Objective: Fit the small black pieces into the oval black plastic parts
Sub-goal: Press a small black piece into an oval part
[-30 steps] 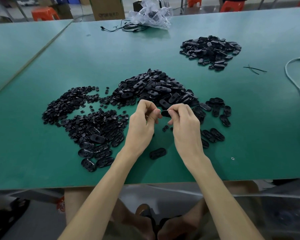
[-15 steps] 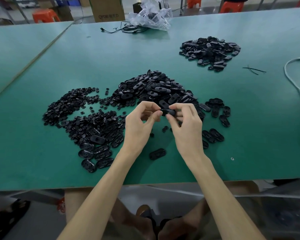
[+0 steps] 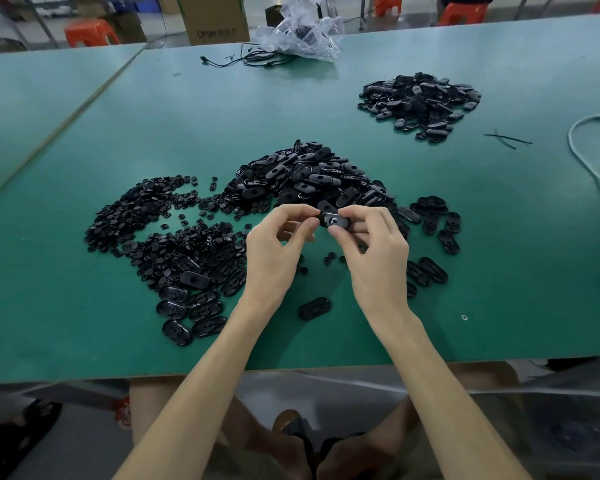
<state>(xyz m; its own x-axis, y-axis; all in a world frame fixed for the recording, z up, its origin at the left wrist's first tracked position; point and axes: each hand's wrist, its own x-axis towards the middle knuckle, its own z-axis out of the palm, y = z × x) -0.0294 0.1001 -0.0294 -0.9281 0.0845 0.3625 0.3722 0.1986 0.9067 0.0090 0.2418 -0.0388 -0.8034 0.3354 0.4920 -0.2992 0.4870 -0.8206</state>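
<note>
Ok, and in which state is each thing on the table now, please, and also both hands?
held oval part, held up, pinched by both hands; a round piece seems to sit at its middle.
left hand, pinches the part's left end.
right hand, pinches its right end.
central oval pile, heaped, no hand on it.
small pieces, spread loose.
single oval part, lying flat, alone.
plastic bag, crumpled.

The table [image 3: 187,116] is plain teal-green. The ovals [image 3: 309,178], the held oval [image 3: 336,221] and the pieces [image 3: 142,206] are glossy black, the held one with a pale glint. The stools [image 3: 90,31] are orange, the box [image 3: 215,19] brown, the bag [image 3: 302,38] clear, the cable [image 3: 582,147] white
</note>
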